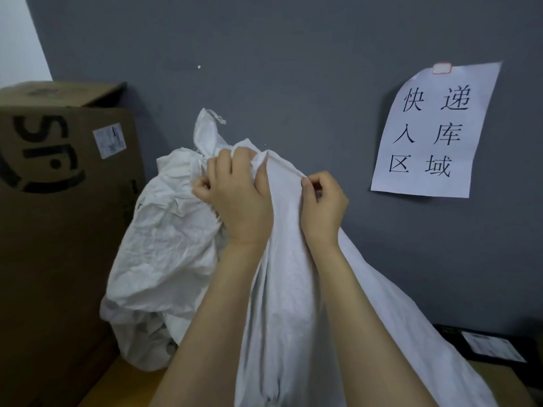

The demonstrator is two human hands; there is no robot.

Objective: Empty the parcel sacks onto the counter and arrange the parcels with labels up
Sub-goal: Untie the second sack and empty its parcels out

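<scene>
The left hand (pixel 238 198) and right hand (pixel 321 208), close together, clutch the bunched top of the sack (pixel 289 295), held upright over the worktop (pixel 123 381), long axis vertical, gathered end up.

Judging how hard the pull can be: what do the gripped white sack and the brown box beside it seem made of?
White sack: thin matte woven plastic, probably; crisp creases, though cloth is possible. Brown box: matte cardboard, by its folded flap and printed lettering.
</scene>
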